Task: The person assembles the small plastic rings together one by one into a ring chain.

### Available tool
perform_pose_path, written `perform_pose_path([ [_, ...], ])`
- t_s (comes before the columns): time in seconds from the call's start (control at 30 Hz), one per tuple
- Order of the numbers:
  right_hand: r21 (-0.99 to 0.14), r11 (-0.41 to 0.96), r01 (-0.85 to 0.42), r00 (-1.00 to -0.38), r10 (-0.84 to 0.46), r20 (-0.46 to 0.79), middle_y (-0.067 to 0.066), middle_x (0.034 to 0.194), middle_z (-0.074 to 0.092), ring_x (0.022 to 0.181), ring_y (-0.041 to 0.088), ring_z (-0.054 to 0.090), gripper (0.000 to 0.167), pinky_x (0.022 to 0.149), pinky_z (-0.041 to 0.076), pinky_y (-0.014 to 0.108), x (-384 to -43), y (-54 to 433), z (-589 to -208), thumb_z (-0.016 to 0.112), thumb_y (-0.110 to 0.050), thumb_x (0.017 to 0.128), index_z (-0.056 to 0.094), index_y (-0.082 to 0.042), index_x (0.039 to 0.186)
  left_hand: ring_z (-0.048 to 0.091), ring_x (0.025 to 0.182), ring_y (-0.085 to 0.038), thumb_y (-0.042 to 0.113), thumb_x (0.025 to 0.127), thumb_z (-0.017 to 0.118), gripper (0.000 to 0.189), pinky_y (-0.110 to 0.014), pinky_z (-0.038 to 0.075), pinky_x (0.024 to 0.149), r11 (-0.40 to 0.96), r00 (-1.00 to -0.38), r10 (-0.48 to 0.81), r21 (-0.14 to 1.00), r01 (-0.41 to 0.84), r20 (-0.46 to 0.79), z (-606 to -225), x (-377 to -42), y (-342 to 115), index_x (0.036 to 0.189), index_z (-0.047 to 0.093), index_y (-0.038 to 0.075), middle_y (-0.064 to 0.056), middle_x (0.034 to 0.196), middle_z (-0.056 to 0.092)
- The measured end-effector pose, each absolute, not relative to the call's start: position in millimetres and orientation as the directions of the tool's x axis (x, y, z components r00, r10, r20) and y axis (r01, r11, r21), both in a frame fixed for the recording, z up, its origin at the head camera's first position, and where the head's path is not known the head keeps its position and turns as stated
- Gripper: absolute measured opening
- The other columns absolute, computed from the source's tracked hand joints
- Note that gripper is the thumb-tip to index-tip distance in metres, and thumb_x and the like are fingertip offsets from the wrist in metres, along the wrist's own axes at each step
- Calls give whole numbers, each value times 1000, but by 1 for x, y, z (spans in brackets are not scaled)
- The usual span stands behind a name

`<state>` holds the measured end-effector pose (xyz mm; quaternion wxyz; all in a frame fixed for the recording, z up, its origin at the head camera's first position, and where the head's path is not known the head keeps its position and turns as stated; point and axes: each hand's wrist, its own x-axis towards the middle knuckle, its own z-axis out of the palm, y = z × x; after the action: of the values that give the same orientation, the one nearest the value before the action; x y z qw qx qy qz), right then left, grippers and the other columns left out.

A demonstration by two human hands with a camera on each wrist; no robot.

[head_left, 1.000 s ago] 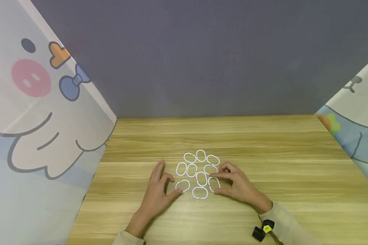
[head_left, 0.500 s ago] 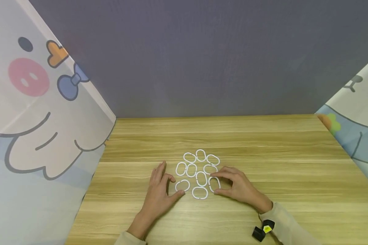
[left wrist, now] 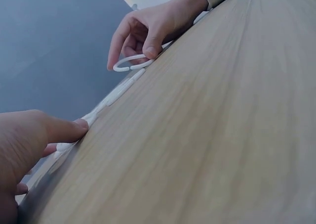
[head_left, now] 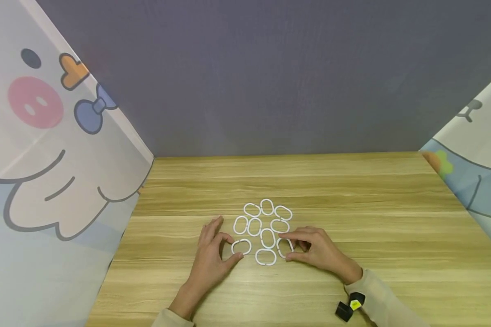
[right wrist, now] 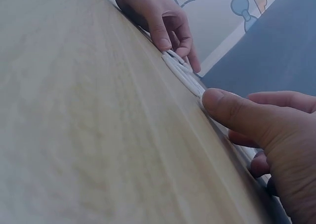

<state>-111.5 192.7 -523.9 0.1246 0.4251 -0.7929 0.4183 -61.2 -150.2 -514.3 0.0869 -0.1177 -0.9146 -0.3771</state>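
Several white oval plastic links, each with a small gap, lie grouped on the wooden table. My left hand (head_left: 212,259) holds the link at the group's left front (head_left: 241,247) between thumb and index finger. On the other side my right hand (head_left: 317,252) pinches the right-front link (head_left: 285,248) with thumb and index finger, the other fingers curled behind. In the left wrist view that right-hand link (left wrist: 129,66) looks tilted up off the table. A front link (head_left: 266,257) and a middle link (head_left: 268,238) lie between the hands. My left fingertips are partly hidden in the left wrist view.
More white links (head_left: 267,207) lie at the back of the group, close together. The wooden table (head_left: 352,190) runs back to a grey panel (head_left: 270,91). Cartoon-printed panels stand at left (head_left: 86,181) and right (head_left: 483,181). A small black device (head_left: 349,306) sits at my right sleeve.
My left index finger has come down against its link, and the thumb has shifted slightly. The right hand's rear fingers curl further in, and its link has shifted slightly. The other links stay put.
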Motion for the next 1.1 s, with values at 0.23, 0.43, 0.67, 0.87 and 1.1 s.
perform_pose_path([
  [0.23, -609, 226, -760, -608, -577, 545, -10, 82, 68, 62, 1, 51, 61, 60, 44, 13, -111, 193, -523, 103, -17, 73, 82, -9, 129, 56, 132, -32, 15, 71, 106, 45, -69, 19, 132, 653, -949, 126, 696, 299, 289, -512, -62, -148, 101, 73, 19, 0, 121, 74],
  [0.43, -694, 185, -696, -657, -554, 512, -7, 82, 69, 63, 7, 57, 57, 57, 50, 17, -110, 193, -523, 102, -6, 72, 82, -3, 126, 61, 116, -23, 10, 71, 105, 42, -64, 28, 130, 642, -950, 102, 710, 289, 294, -510, -61, -147, 101, 78, 19, 10, 100, 77],
  [0.67, -769, 169, -617, -723, -507, 469, -6, 85, 73, 70, 3, 64, 53, 60, 57, 20, -109, 194, -524, 100, 1, 75, 82, -2, 125, 70, 98, -10, 3, 76, 101, 39, -40, 61, 97, 646, -908, 134, 660, 384, 397, -513, -60, -147, 106, 80, 15, 10, 100, 77],
  [0.87, -799, 104, -592, -730, -490, 477, 6, 85, 76, 71, 7, 69, 54, 62, 60, 22, -110, 196, -521, 96, 10, 77, 79, 3, 128, 70, 83, -3, -7, 79, 96, 35, -25, 62, 74, 587, -859, 142, 657, 473, 492, -514, -62, -149, 105, 79, 10, 4, 95, 79],
  [1.1, -880, 68, -470, -790, -478, 385, 10, 87, 78, 74, 9, 74, 52, 64, 64, 26, -109, 198, -520, 88, 15, 84, 73, 9, 134, 73, 83, -5, -9, 80, 94, 32, -26, 63, 75, 533, -869, 93, 713, 455, 485, -513, -62, -149, 104, 80, 8, 1, 97, 81],
])
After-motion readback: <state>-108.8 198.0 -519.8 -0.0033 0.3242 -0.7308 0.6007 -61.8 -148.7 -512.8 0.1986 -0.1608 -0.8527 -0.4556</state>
